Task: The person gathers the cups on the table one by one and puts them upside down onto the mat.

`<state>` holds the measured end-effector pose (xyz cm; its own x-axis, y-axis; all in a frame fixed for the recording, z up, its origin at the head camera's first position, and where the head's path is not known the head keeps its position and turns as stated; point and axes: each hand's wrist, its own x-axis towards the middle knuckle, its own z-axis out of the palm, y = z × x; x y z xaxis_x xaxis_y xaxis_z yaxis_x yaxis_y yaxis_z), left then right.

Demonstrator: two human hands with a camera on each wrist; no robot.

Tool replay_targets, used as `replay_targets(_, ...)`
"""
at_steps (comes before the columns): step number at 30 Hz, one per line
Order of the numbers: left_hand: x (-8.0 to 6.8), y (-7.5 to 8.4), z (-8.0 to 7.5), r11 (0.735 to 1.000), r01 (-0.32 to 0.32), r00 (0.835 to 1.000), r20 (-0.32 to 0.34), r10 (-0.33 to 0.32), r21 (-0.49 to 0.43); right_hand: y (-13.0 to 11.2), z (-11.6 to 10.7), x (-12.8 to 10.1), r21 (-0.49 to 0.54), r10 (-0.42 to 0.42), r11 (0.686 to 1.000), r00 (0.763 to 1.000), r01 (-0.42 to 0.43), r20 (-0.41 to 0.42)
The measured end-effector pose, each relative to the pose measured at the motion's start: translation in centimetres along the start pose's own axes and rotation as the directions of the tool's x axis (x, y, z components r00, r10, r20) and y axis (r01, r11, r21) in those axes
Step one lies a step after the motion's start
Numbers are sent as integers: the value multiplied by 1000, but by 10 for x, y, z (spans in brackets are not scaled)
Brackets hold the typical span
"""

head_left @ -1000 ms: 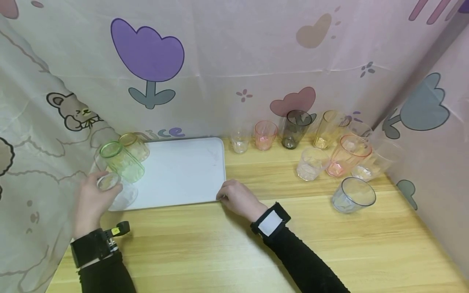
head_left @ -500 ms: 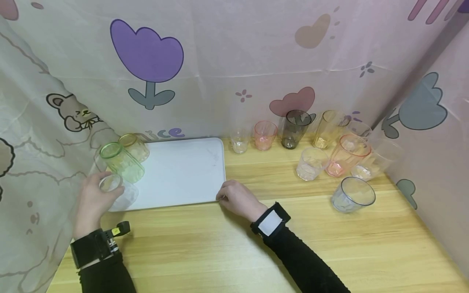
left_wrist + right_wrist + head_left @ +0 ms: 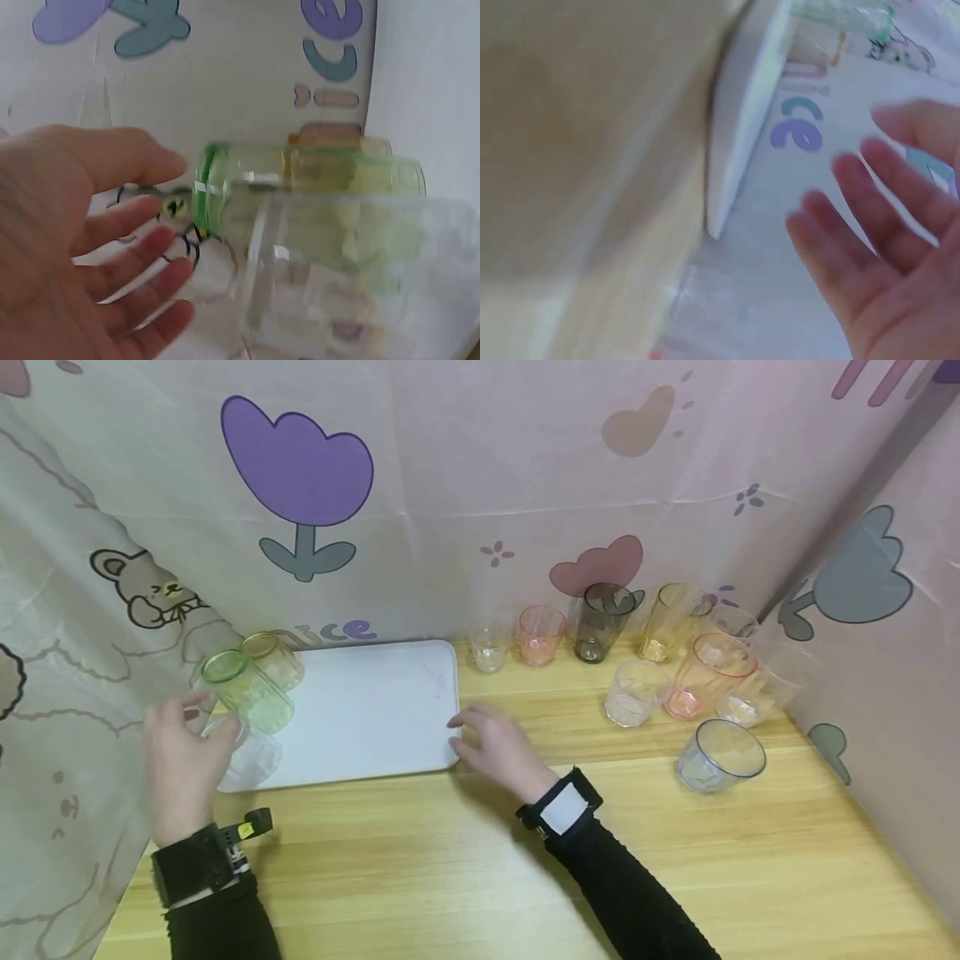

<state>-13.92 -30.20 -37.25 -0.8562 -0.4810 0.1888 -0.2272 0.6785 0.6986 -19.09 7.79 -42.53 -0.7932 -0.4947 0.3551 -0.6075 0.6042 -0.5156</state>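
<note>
- Head view: a clear glass [image 3: 251,753] stands on the near left corner of the white tray [image 3: 367,714], just right of the left hand [image 3: 180,760].
- The left hand has its fingers loosely spread, with the fingertips at the glass's rim; whether they touch it cannot be told. In the left wrist view the palm [image 3: 52,247] faces the glass [image 3: 337,277] with straight fingers gripping nothing.
- A green glass [image 3: 247,691] stands just behind the clear one, and an amber glass [image 3: 273,658] behind that, both on the tray's left edge.
- The right hand [image 3: 498,747] hovers at the tray's right edge with relaxed, slightly parted fingers, holding nothing; the right wrist view shows its fingers [image 3: 870,225] spread.
- On the wooden table [image 3: 480,860], well to the right, a group of glasses stands: pink [image 3: 540,635], dark grey [image 3: 602,622], yellow [image 3: 667,622] and several clear ones [image 3: 720,757].
</note>
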Motion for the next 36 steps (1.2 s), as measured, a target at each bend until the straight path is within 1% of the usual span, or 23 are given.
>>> replay_targets(2, -3, 9, 6, 998, -54, 995, -80, 52, -20, 1, -9, 1, 24, 22, 1000, 994, -19, -106)
replay_targets(3, -4, 13, 11, 995, -93, 989, -121, 88, -35, 1, -13, 1, 45, 30, 999, 986, -23, -163)
replay_targets(5, -6, 21, 20, 977, -202, 963, -196, 186, -68, 4, -22, 1, 78, 37, 997, 961, -16, -275)
replay_targets(7, -8, 30, 32, 947, -308, 928, -249, 277, -95, 7, -30, 1, 111, 43, 994, 925, -1, -378)
replay_targets(8, -9, 34, 37, 929, -355, 910, -266, 317, -105, 8, -35, 1, 130, 48, 992, 904, 8, -426)
replay_targets(10, -10, 41, 48, 896, -427, 882, -273, 384, -122, 12, -42, 1, 157, 65, 987, 855, 19, -515)
replay_targets(11, -11, 45, 54, 883, -451, 874, -264, 407, -132, 14, -45, 1, 167, 76, 986, 828, 22, -556)
replay_targets(14, -14, 56, 70, 856, -495, 861, -211, 462, -147, 21, -54, -1, 200, 117, 979, 738, 25, -665)
replay_targets(17, -21, 67, 87, 844, -516, 855, -137, 499, -146, 28, -60, -5, 233, 166, 972, 649, 18, -742)
replay_targets(18, -24, 71, 92, 844, -518, 855, -111, 507, -138, 31, -62, -6, 245, 181, 969, 626, 17, -759)
replay_targets(20, -31, 77, 102, 839, -529, 848, -58, 526, -128, 36, -66, -9, 269, 217, 963, 579, 4, -786)
replay_targets(22, -37, 83, 112, 829, -546, 835, -9, 550, -121, 40, -70, -12, 290, 255, 957, 539, -20, -803)
replay_targets(24, -43, 89, 122, 813, -570, 816, 37, 577, -119, 46, -72, -15, 300, 289, 952, 499, -60, -817)
replay_targets(26, -49, 94, 132, 790, -602, 788, 77, 611, -118, 53, -74, -19, 300, 319, 947, 457, -116, -830)
replay_targets(28, -54, 98, 141, 763, -636, 755, 113, 646, -112, 62, -75, -23, 291, 336, 941, 415, -170, -846)
replay_targets(30, -59, 100, 149, 738, -667, 724, 146, 674, -102, 71, -76, -26, 305, 361, 930, 365, -204, -858)
replay_targets(31, -61, 102, 152, 728, -678, 711, 160, 684, -97, 75, -76, -28, 312, 369, 926, 335, -213, -867)
replay_targets(32, -62, 103, 155, 720, -688, 701, 172, 692, -90, 79, -77, -29, 327, 383, 919, 306, -220, -871)
replay_targets(34, -65, 104, 160, 708, -702, 687, 189, 702, -78, 85, -78, -31, 369, 426, 896, 245, -248, -871)
replay_targets(36, -68, 105, 162, 703, -707, 681, 197, 705, -73, 90, -79, -33, 421, 474, 868, 184, -265, -861)
